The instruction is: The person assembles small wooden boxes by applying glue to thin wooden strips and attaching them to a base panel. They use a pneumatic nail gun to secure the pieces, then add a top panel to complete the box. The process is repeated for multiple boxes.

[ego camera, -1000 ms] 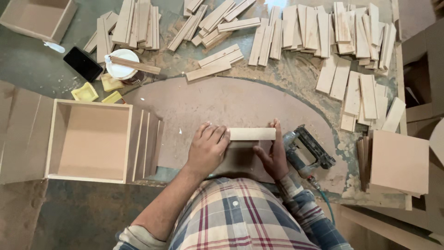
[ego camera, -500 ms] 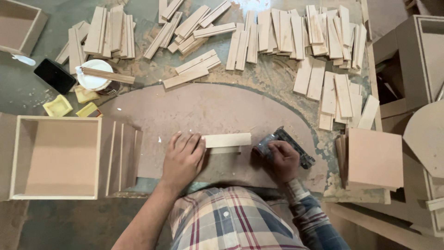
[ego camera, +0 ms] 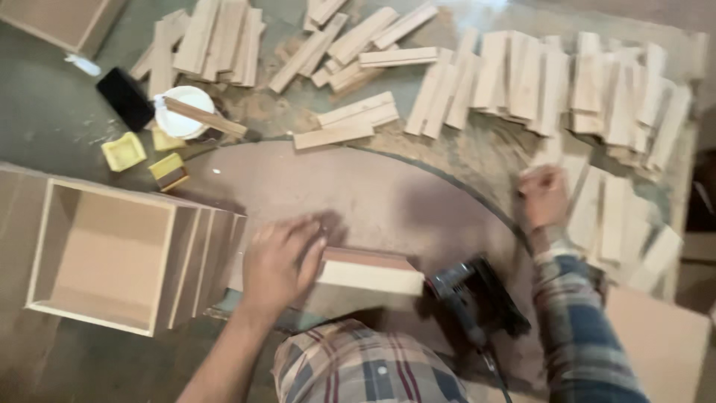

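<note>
Now the right hand (ego camera: pixel 543 195) has left the nail gun (ego camera: pixel 477 298), closing on slats (ego camera: pixel 597 216); left hand (ego camera: pixel 282 263) presses flat on the block (ego camera: pixel 371 270).

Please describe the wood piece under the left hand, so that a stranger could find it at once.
Start at the large rounded brown board in the middle of the workbench. At its near edge, the left hand presses on a short pale wooden block, just left of the black power tool. Unlike the thin loose slats beyond, it is thick and lies alone.
</note>
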